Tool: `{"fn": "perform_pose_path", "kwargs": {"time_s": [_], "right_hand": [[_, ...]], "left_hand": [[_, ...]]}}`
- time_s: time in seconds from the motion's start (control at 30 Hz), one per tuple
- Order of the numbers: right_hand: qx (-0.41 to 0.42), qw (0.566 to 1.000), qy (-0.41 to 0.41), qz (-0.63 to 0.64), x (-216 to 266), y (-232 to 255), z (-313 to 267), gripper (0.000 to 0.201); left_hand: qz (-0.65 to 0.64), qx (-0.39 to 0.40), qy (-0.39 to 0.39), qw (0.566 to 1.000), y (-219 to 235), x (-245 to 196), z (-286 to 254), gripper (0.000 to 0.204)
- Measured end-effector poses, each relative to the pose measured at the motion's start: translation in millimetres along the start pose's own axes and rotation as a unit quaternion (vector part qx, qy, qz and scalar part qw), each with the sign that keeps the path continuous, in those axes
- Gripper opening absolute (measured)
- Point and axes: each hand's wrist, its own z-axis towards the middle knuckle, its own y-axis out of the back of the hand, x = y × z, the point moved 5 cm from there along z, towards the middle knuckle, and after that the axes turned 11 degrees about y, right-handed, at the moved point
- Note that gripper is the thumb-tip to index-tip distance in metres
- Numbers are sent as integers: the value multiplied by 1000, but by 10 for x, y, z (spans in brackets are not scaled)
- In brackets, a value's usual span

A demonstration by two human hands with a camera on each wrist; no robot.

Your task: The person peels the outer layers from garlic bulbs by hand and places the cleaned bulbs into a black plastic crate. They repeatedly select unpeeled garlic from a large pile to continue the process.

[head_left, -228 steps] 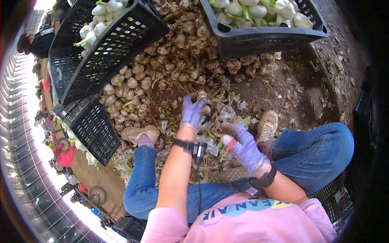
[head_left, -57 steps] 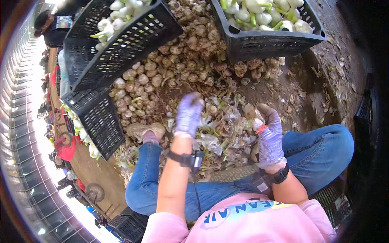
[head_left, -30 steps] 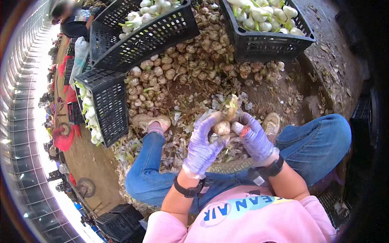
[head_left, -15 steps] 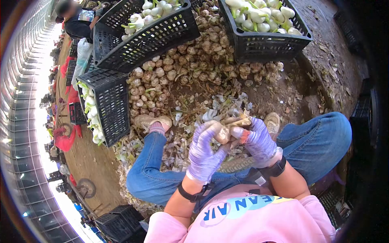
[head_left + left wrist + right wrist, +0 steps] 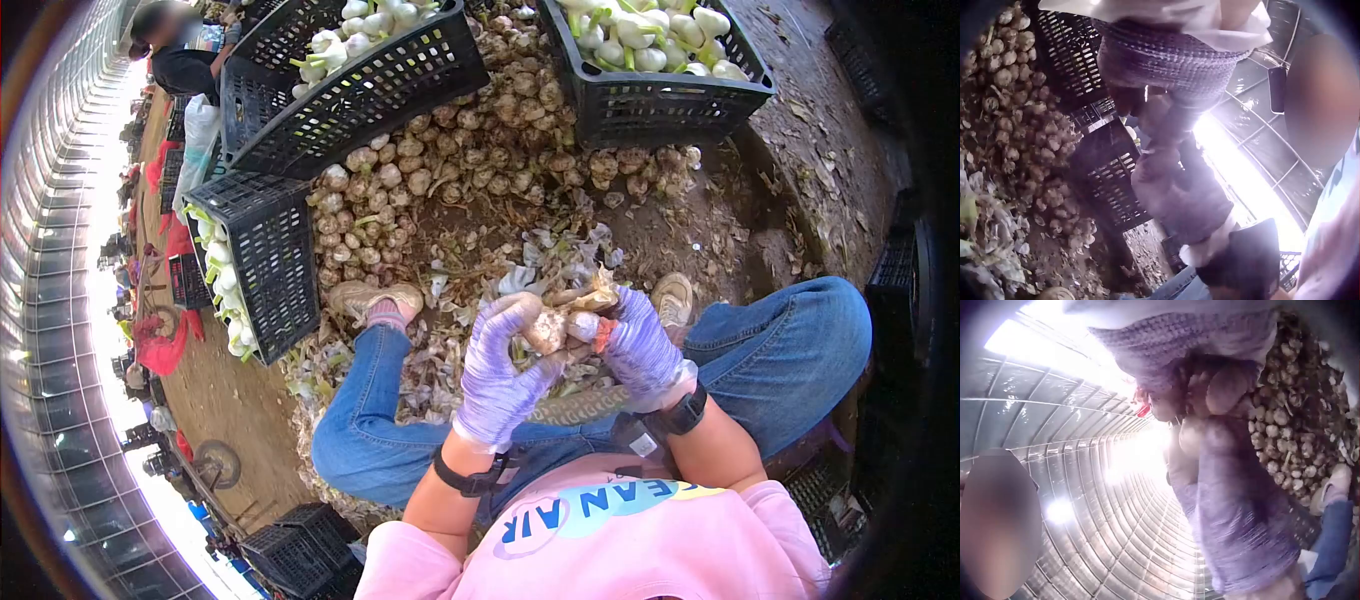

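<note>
In the head view both gloved hands meet in front of the lap around one garlic bulb [image 5: 546, 332]. My left hand [image 5: 500, 375], in a purple knit glove, holds the bulb between curled fingers and thumb. My right hand [image 5: 643, 348] pinches the bulb's dry, papery stalk and outer skin [image 5: 600, 292] on the right side. Its thumb has a white tip and an orange-red band [image 5: 604, 335]. In the left wrist view my right hand [image 5: 1182, 194] appears below the left glove [image 5: 1166, 65]; the bulb is mostly hidden there. Strong glare blurs the fingers in the right wrist view.
A heap of unpeeled garlic [image 5: 480, 150] lies ahead. Black crates with white garlic stand at back left [image 5: 370, 95], back right [image 5: 670, 110] and, tipped on its side, left [image 5: 265, 270]. Peeled skins [image 5: 430, 370] litter the ground between the feet. Another person [image 5: 175, 60] is at far left.
The hands were apart 1.9 seconds ago, left one towards the heap. They then came together on a bulb; its stalk, upright a second ago, now leans right in my right fingers.
</note>
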Motion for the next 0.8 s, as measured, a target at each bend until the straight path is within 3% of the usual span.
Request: {"fn": "perform_pose_path", "kwargs": {"time_s": [0.03,0.1,0.23,0.3,0.33,0.4,0.43,0.47,0.5,0.53,0.57,0.63,0.8], "right_hand": [[0,1000,0,0,-1,7,-2,34],[7,999,9,-43,2,35,-9,35],[10,1000,0,-24,-52,50,-2,36],[30,994,82,-73,22,-21,41,36],[30,993,82,-73,49,-18,50,36],[53,988,-3,-144,55,-22,49,34],[53,988,-3,-144,92,-30,43,34],[75,983,11,-166,136,-59,35,33],[98,977,25,-188,161,-81,30,32],[98,977,25,-187,151,-67,25,32],[79,981,18,-178,118,-26,13,30],[59,984,11,-168,8,46,2,28],[-16,998,32,-58,-103,62,-4,35]], "left_hand": [[0,0,0,1000,-6,-4,-14,61],[-143,12,115,983,-15,87,-34,61],[-149,8,158,976,0,104,-37,63],[-49,0,48,998,16,55,-12,63],[-49,0,48,998,35,49,-4,63],[118,19,-65,991,29,-80,-18,61],[118,19,-65,991,19,-87,-34,61],[-41,39,60,997,15,20,-43,61],[-199,58,183,961,-27,122,-68,62],[-292,64,231,926,-69,59,-58,65],[-291,65,232,926,-91,87,-45,65],[-462,81,284,836,-168,241,-45,71],[-483,124,299,814,-188,374,-32,70]]}}
